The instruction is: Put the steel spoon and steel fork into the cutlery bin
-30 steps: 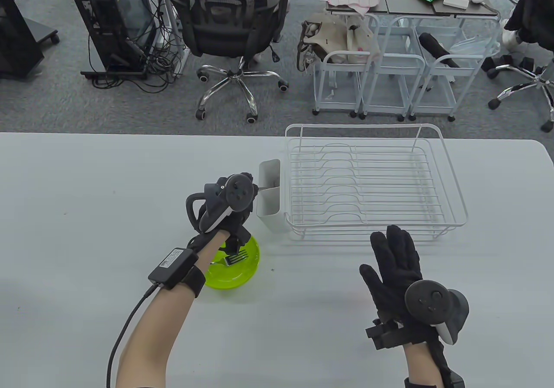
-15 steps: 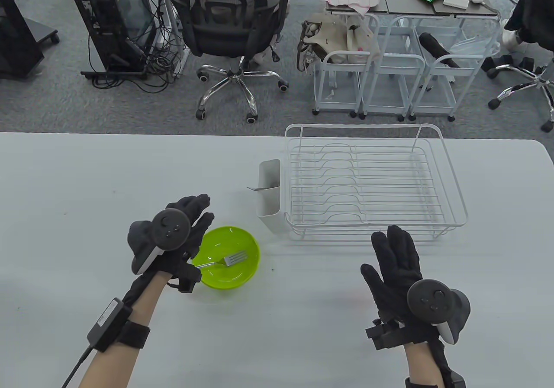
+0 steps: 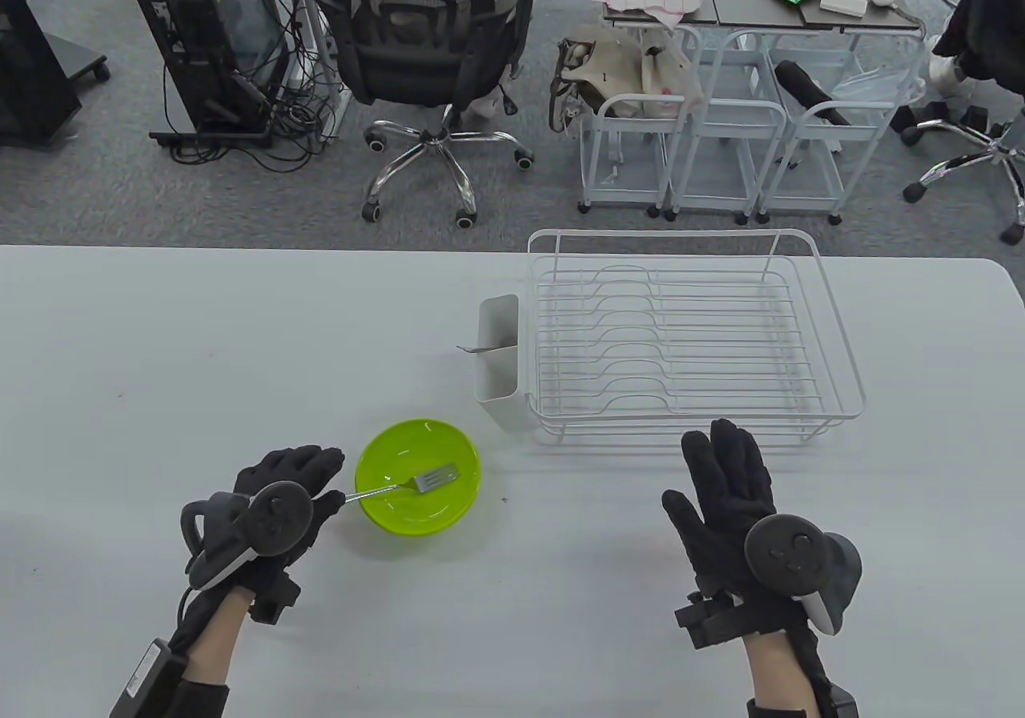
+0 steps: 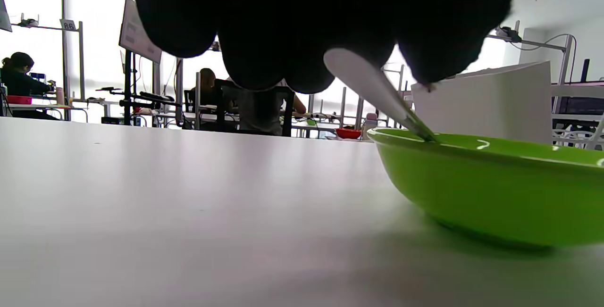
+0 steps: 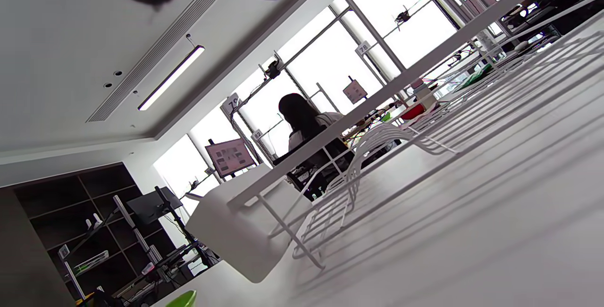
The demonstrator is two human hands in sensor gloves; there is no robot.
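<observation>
left hand [image 3: 276,490] at fork [image 3: 400,484] handle, grip unclear (fingers hide it) | fork in bowl [image 3: 448,510] | spoon [image 3: 472,347] in bin [image 3: 498,374] | right hand [image 3: 733,494] spread flat

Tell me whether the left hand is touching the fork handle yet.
Cannot tell. In the table view the left hand sits right at the end of the fork handle; in the left wrist view the fingertips overlap it, but neither shows contact or a gap.

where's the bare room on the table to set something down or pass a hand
Bare stretches: the table left of the cutlery bin and beyond the green bowl; the front strip between the left hand and right hand. Crowded: the bowl with the fork, the bin close behind it, and the dish rack against the bin.
</observation>
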